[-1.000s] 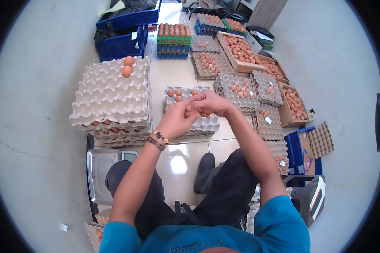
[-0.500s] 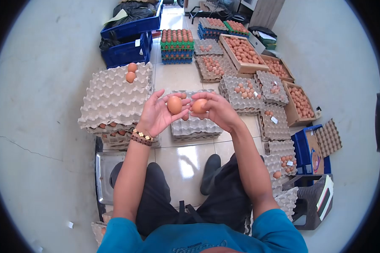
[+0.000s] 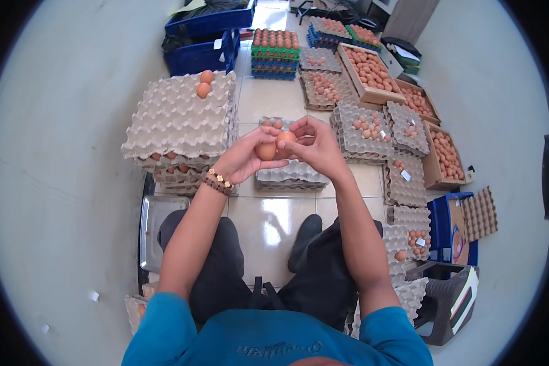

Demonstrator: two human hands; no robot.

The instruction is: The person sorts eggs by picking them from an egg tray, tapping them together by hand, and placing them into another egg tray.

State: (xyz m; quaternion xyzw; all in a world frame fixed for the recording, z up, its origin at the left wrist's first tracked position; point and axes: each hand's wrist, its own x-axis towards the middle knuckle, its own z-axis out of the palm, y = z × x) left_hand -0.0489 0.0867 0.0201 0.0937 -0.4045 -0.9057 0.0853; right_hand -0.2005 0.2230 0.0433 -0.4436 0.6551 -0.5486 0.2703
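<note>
Both of my hands are raised in front of me, close together. My left hand (image 3: 245, 157) is closed around a brown egg (image 3: 265, 152), thumb over its top. My right hand (image 3: 318, 148) pinches another brown egg (image 3: 285, 140) between thumb and fingers, right beside the first; the two eggs look to be touching. Below them on the floor lies a low stack of grey egg trays (image 3: 291, 178), partly hidden by my hands, with a couple of eggs (image 3: 277, 124) at its far end. A taller tray stack (image 3: 177, 119) stands at left, two eggs (image 3: 203, 90) on top.
Green and blue plastic trays full of eggs (image 3: 276, 52) are piled further ahead. Along the right are wooden crates of eggs (image 3: 372, 96) and several grey tray stacks (image 3: 407, 183). A metal tray (image 3: 158, 244) lies left of my legs; a dark plastic stool (image 3: 442, 302) is at right.
My left hand has gone from lying open, palm up, under its egg to closing around it. The right hand's egg has come against the left one. The view has shifted slightly.
</note>
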